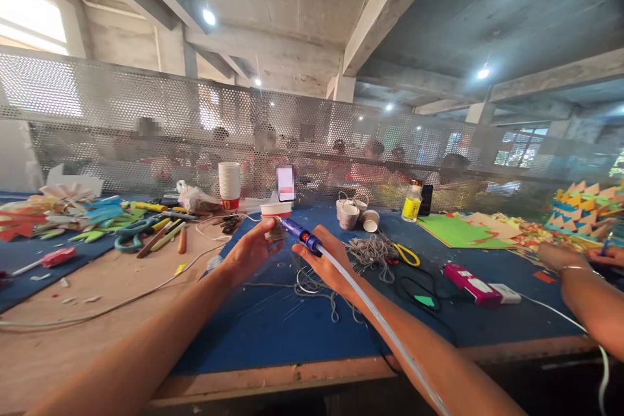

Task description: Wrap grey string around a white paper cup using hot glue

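My left hand is closed around the lower part of a white paper cup with a red band. The cup's lower side is partly hidden by the fingers. In my right hand is a blue hot glue gun, its tip pointing at the cup just beside my left thumb. A long translucent glue stick runs out of the gun's back and over my right forearm. Tangled grey cord lies to the right, and loose strands trail below both hands on the blue mat.
Behind stand a phone, stacked paper cups, small cord-handled cups and a yellow-labelled bottle. Yellow-handled scissors, a magenta box and a co-worker's arm are right. Tools lie left.
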`<act>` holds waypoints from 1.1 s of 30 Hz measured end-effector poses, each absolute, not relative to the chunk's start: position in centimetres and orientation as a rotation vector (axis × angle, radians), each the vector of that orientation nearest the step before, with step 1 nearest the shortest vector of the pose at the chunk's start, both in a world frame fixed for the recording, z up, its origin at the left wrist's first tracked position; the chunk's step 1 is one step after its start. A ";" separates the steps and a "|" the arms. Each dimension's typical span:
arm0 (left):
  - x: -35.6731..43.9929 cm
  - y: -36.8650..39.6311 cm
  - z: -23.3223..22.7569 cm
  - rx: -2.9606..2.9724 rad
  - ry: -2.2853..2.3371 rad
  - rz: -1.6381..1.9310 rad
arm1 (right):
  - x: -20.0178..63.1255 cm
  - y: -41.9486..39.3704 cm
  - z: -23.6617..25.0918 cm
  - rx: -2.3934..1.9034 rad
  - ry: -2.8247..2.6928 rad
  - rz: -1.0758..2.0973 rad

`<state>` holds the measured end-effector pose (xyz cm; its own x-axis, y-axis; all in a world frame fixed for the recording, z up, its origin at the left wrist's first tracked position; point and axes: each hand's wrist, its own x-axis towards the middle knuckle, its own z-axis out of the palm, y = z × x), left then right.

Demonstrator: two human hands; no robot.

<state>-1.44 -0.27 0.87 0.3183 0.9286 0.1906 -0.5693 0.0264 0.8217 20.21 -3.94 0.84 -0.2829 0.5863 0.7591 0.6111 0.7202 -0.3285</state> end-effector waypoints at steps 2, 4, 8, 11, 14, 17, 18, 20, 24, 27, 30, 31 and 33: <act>-1.5 -0.2 0.9 0.966 0.464 1.227 | 20.2 -3.9 0.8 -0.933 -1.968 -0.044; -1.5 -0.2 0.9 0.963 0.458 1.227 | 20.2 -3.9 0.8 -0.938 -1.972 -0.052; -1.5 -0.2 0.9 0.974 0.458 1.218 | 20.2 -4.1 1.0 -0.935 -1.971 -0.042; -1.5 -0.2 0.8 0.965 0.450 1.221 | 20.2 -4.1 0.9 -0.912 -1.966 -0.039; -1.5 -0.1 0.8 0.950 0.442 1.229 | 20.2 -4.0 0.8 -0.908 -1.960 -0.051; -1.5 -0.1 0.8 0.947 0.448 1.226 | 20.2 -3.9 0.8 -0.925 -1.956 -0.059; -1.5 -0.2 0.9 0.946 0.449 1.225 | 20.2 -4.0 0.8 -0.927 -1.958 -0.062; -1.4 -0.3 0.9 0.945 0.449 1.223 | 20.3 -4.0 0.9 -0.922 -1.961 -0.064; -1.4 -0.3 1.0 0.931 0.439 1.226 | 20.3 -4.0 0.9 -0.916 -1.964 -0.068; -1.4 -0.2 1.0 0.928 0.432 1.224 | 20.3 -4.0 0.8 -0.926 -1.965 -0.075; -1.5 -0.1 0.9 0.933 0.429 1.222 | 20.3 -3.9 0.8 -0.928 -1.962 -0.073; -1.5 0.0 0.9 0.929 0.431 1.222 | 20.3 -3.9 0.8 -0.929 -1.961 -0.073; -1.5 0.0 0.9 0.916 0.431 1.221 | 20.3 -3.9 0.8 -0.928 -1.956 -0.075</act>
